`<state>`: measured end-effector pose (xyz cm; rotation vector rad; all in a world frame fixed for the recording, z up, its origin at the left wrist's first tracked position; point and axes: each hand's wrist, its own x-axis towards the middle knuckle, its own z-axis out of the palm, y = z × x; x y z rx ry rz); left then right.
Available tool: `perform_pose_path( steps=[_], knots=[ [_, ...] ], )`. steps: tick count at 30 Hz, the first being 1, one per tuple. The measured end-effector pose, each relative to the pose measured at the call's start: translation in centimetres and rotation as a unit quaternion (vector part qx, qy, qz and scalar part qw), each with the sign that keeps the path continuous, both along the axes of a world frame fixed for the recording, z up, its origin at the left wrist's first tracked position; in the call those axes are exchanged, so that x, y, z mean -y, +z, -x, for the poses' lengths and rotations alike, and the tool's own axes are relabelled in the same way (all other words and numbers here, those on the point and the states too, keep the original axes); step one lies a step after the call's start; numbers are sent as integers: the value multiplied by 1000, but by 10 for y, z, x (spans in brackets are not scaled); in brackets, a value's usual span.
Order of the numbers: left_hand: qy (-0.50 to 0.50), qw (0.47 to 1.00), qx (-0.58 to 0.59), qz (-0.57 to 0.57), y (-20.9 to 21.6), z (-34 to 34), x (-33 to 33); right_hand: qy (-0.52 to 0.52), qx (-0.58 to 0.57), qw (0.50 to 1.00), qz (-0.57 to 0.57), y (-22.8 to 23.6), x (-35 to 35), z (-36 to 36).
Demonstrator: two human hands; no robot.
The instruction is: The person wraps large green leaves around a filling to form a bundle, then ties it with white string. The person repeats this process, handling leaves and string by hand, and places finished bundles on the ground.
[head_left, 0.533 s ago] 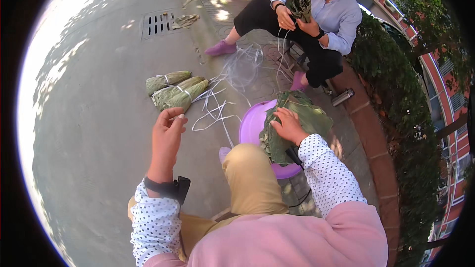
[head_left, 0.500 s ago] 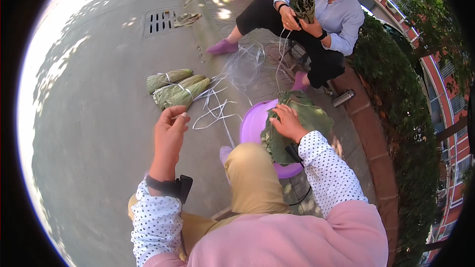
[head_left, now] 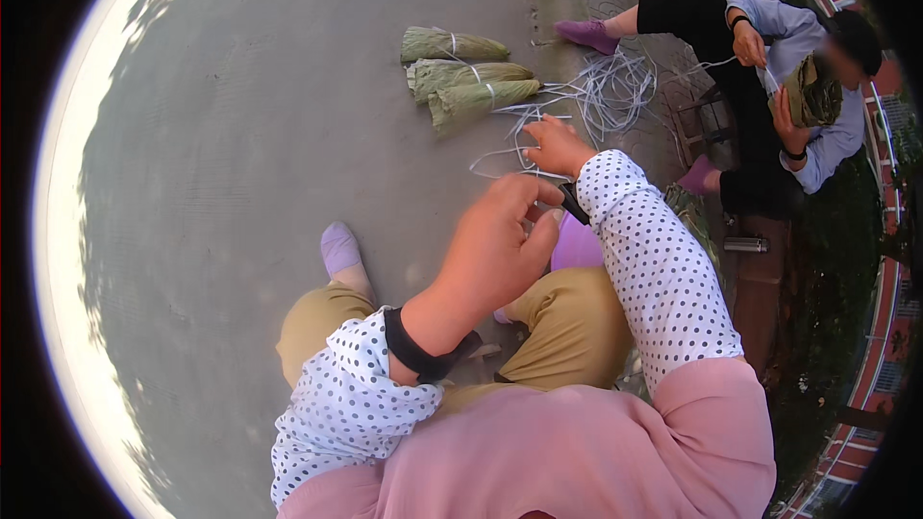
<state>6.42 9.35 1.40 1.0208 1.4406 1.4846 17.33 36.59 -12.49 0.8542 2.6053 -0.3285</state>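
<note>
From my remote post I have one view, the head camera, and I take the wearer's bare left hand [head_left: 500, 235] as the clock's hub. Its fingers curl loosely toward the thumb; I cannot tell whether anything is held in that grip. At 1 o'clock, just beyond it, the bare right hand [head_left: 558, 146] has a released grip, fingers parted over loose loops of flat white plastic strip [head_left: 620, 101]; I cannot tell whether a fingertip touches one. The main tangle lies on the ground, also at 1 o'clock, farther out.

At 12 o'clock I see three cone-shaped bundles of dull green leaves [head_left: 486, 96], side by side on grey pavement [head_left: 240, 183], each with a white band around it. At 3 o'clock, a round purple plastic basin [head_left: 577, 248] shows partly behind the wearer's right arm, and beyond the sleeve sits a silver cylindrical flask [head_left: 746, 244]. At 2 o'clock, a seated co-worker in a pale blue shirt [head_left: 835, 149] holds a dark green leaf bundle [head_left: 817, 94].
</note>
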Motion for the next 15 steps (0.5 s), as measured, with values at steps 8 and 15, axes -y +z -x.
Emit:
perform_pose_path(
  steps=[8,15],
  knots=[
    [26,1000,11,-13,1,32,-17,-27,-31,999,32,-113,-34,68],
    [38,999,17,14,-5,65,-35,9,26,1000,11,-128,-19,130]
  ],
)
